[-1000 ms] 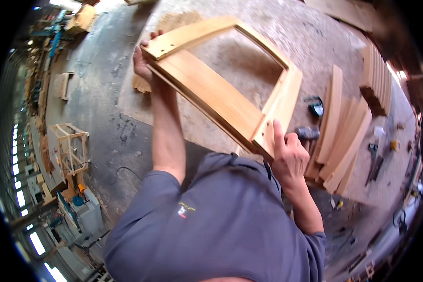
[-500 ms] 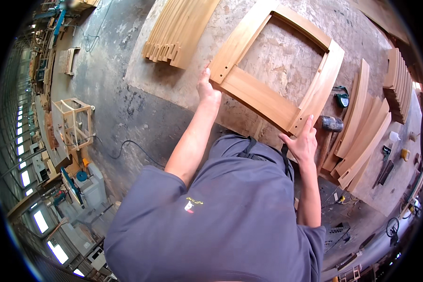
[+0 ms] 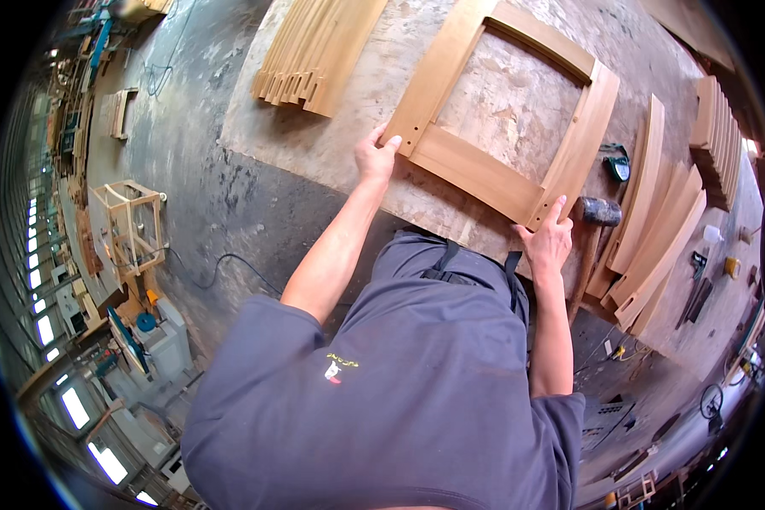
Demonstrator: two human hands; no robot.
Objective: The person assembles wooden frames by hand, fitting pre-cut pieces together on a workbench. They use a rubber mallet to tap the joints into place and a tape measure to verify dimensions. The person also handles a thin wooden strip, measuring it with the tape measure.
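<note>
Clock positions are taken from the centre of the wooden frame (image 3: 476,174), which lies flat-side up over the table (image 3: 314,153); contact with the surface cannot be confirmed. The left hand (image 3: 376,157), at 8 o'clock, has its fingers closed on one near corner, thumb on top. The right hand (image 3: 547,242), at 5 o'clock, pinches the other near corner, index finger beside the drilled holes. A mallet (image 3: 599,212) sits just beyond that hand, between 4 and 5 o'clock. A tape measure (image 3: 618,167) and curved slats (image 3: 667,242) lie towards 4 o'clock.
</note>
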